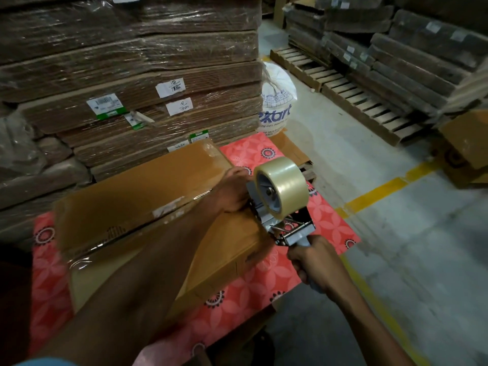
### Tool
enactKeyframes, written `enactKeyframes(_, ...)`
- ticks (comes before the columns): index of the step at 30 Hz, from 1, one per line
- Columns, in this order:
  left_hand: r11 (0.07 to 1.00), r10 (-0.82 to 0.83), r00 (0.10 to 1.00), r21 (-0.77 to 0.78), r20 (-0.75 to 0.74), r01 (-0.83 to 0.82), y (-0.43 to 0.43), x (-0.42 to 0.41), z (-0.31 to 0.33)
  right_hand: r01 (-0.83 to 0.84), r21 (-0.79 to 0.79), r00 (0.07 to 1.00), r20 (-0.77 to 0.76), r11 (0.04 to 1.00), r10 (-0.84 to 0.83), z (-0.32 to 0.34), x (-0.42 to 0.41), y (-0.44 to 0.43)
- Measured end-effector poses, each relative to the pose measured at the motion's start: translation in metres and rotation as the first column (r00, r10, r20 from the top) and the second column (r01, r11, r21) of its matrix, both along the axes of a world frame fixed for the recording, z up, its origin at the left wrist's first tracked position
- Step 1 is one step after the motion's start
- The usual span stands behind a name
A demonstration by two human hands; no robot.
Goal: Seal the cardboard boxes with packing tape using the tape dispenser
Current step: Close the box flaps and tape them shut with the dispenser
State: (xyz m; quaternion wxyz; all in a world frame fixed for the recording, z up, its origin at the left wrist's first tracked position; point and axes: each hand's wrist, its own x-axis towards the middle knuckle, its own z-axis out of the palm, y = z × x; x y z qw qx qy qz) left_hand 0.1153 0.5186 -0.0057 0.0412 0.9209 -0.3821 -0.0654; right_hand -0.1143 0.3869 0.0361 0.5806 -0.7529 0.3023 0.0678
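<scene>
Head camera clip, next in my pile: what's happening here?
A person is taping a flat cardboard box that lies on a red patterned mat. The right hand grips the handle of a tape dispenser loaded with a clear roll, its front end at the box's right edge. The left hand presses on the box beside the dispenser. Shiny tape already shows along the box's seam. Wrapped stacks of flattened cardboard stand behind.

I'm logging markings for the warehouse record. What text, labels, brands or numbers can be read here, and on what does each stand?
"ekart", first letter partly hidden: blue print on the white sack; the smaller print around it is too blurred to read.
Handwritten white slips on the shrink-wrapped cardboard stack: digits, not legible.
Green-edged printed labels: too small to read.
White labels on the bundles at right: blurred.
Tape dispenser and cardboard box: no readable text.
</scene>
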Motion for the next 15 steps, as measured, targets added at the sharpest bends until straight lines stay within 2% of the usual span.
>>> enactKeyframes(2,1.000,-0.005,1.000,0.005,0.012,0.005,0.002,0.006,-0.011,-0.037,-0.062,0.999,-0.005,0.997,0.036,-0.001,-0.004,-0.001)
enactKeyframes(4,0.998,-0.029,0.998,-0.055,-0.048,0.026,0.001,0.004,-0.015,-0.086,-0.139,0.996,-0.020,0.987,0.084,0.002,-0.014,0.000)
enactKeyframes(5,0.997,-0.075,0.997,-0.001,-0.016,0.075,0.000,0.001,-0.010,-0.083,-0.157,0.996,-0.023,0.984,0.081,0.003,-0.022,-0.001)
enactKeyframes(7,0.994,-0.105,0.994,0.027,0.001,0.105,0.000,-0.004,-0.002,-0.023,-0.137,0.999,-0.033,0.990,0.019,0.006,-0.043,-0.005)
enactKeyframes(10,0.989,-0.122,0.989,-0.095,-0.079,0.115,-0.001,-0.005,-0.003,0.032,-0.100,0.997,-0.072,0.994,-0.039,0.004,-0.078,-0.004)
enactKeyframes(13,0.985,-0.134,0.988,-0.115,-0.072,0.126,-0.001,-0.007,-0.005,0.088,-0.085,0.993,-0.066,0.992,-0.093,-0.008,-0.092,-0.001)
enactKeyframes(15,0.982,-0.138,0.989,-0.133,-0.050,0.131,-0.003,-0.010,-0.005,0.043,-0.112,0.996,-0.072,0.993,-0.051,-0.020,-0.090,-0.002)
